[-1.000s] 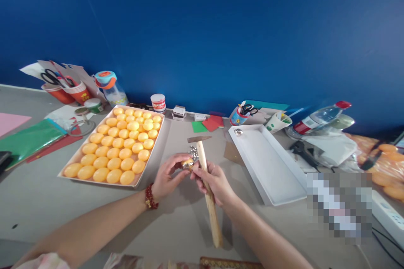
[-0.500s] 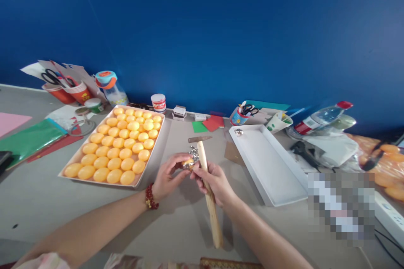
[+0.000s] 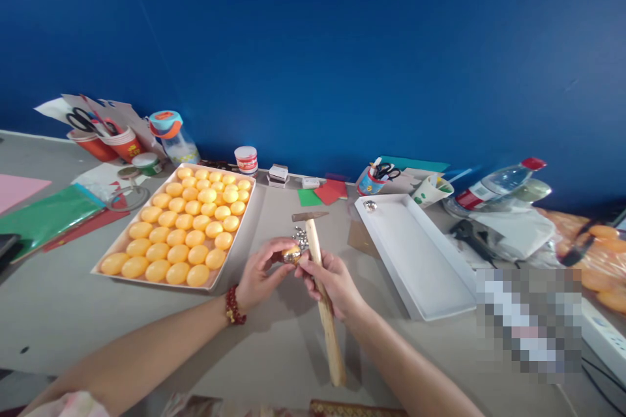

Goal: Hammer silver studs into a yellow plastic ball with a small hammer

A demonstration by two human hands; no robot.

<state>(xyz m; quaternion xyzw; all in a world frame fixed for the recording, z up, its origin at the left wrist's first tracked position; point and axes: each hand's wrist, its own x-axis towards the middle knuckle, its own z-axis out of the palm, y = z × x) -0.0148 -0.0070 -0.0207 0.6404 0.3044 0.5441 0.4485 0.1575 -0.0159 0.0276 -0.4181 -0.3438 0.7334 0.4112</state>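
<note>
My left hand (image 3: 268, 273) is closed round an orange ball (image 3: 292, 255) whose front is partly covered with shiny silver pieces, too small to make out well. A beaded red bracelet is on that wrist. In my right hand (image 3: 335, 283) is the wooden handle of a hammer (image 3: 332, 345); its metal head points away from me. The thumb and forefinger of this hand meet close by the ball, and whether they pinch a small piece cannot be seen. Behind the fingers lies a small pile of silver bits (image 3: 300, 235), partly hidden by the hammer.
Left stands a shallow box (image 3: 215, 283) with rows of orange balls. To the right, a white tray (image 3: 425, 260) has one silver-covered ball (image 3: 370, 206) in its far corner. Cups, a water bottle (image 3: 499, 186), coloured paper and a power strip (image 3: 604, 332) surround them.
</note>
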